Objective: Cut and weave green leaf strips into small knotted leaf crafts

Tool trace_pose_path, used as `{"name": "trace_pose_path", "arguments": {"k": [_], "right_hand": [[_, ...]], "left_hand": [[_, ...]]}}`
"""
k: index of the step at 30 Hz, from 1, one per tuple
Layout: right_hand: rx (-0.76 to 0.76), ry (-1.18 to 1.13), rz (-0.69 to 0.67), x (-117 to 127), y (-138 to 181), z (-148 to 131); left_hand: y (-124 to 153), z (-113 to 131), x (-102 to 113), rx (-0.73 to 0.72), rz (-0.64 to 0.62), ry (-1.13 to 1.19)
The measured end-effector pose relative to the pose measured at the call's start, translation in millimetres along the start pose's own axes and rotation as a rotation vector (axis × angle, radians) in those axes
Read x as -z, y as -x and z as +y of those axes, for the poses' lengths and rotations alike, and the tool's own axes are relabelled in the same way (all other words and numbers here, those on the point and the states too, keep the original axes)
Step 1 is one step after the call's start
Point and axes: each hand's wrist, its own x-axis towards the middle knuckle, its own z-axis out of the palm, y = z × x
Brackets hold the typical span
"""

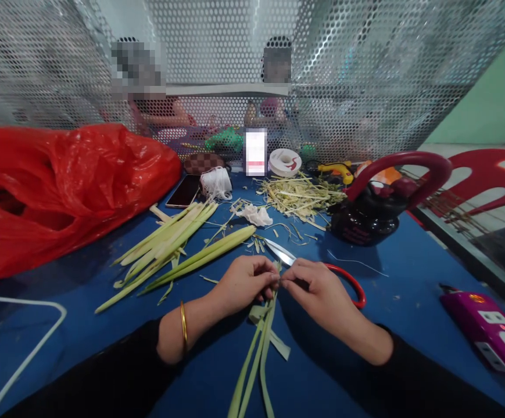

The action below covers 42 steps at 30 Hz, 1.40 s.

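Note:
My left hand (251, 277) is closed around the upper end of a bunch of pale green leaf strips (257, 354), whose loose ends hang toward me over the blue table. Fingertips of my right hand (317, 287) pinch close to my left fingertips, at the top of the bunch; what they hold is too small to make out. Scissors (283, 253) with a red handle lie partly beneath my right hand, blades pointing away to the left. To the left of my hands rest a folded green leaf bundle (208, 255) and a pile of longer yellow-green leaves (165, 238).
A red plastic bag (69, 191) fills the left side. Farther back are a phone (183, 191), white string (216, 183), a ribbon roll (285, 162) and leaf scraps (300, 196). A black pot with a looped handle (365, 217) and a purple power strip (487, 328) stand right.

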Motion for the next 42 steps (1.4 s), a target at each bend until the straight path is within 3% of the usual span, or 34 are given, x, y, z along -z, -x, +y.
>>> {"name": "trace_pose_path", "arguments": {"k": [20,36,42], "right_hand": [[-0.044,-0.096,0.095,2.7,-1.3,-5.8],[0.04,0.011,0.007,4.7,1.5,-6.8],[-0.072,-0.201,0.104,1.6,1.9,-1.6]], "left_hand": [[-2.8,1.5,3.3,0.024,-0.03,-0.002],[0.4,7.5,8.1,0.077,0.007,0.052],[-0.4,4.2,5.6,0.066,0.001,0.003]]}}
